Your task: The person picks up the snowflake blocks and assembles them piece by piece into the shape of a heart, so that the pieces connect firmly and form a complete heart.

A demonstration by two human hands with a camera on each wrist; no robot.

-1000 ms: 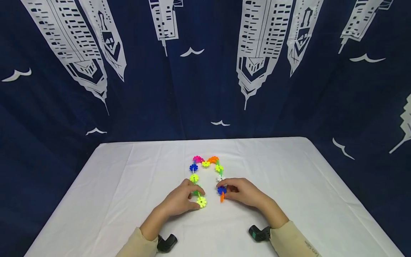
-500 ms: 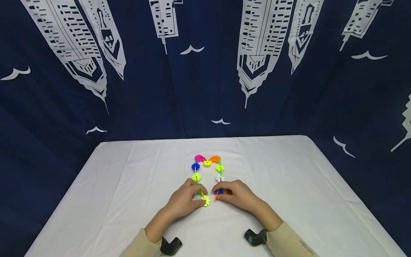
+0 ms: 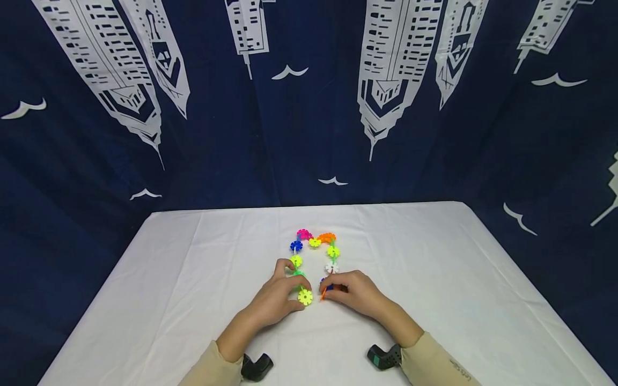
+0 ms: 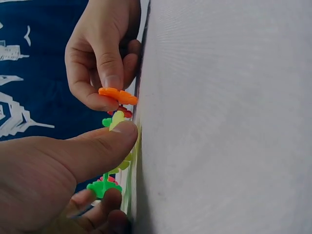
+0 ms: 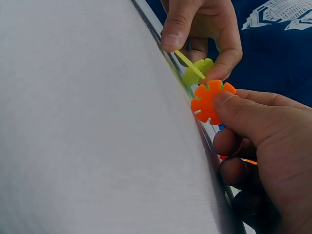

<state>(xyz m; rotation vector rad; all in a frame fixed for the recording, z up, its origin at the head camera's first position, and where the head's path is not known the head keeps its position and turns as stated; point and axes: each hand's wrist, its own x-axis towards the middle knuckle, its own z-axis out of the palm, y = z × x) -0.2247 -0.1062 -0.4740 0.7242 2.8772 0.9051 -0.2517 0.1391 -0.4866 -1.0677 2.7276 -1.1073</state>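
A chain of toothed plastic snowflake discs in several colours lies in a loop on the white table, its two near ends apart. At the left end my left hand pinches a yellow snowflake disc between thumb and finger. Opposite it, my right hand holds an orange snowflake disc at the right end, thumb on its face. That orange disc shows nearly edge-on in the head view, with a blue disc partly hidden behind my fingers. In the right wrist view the yellow and orange discs stand close together.
The far part of the chain holds a pink disc, a yellow one and orange ones. White cloth covers the table. Behind it hangs a dark blue curtain with white buildings. Black devices sit at both wrists.
My right hand has moved left, turning the orange disc edge-on and bringing the two chain ends closer. My left index finger has lifted away from the chain's side. The loop has shifted slightly right.
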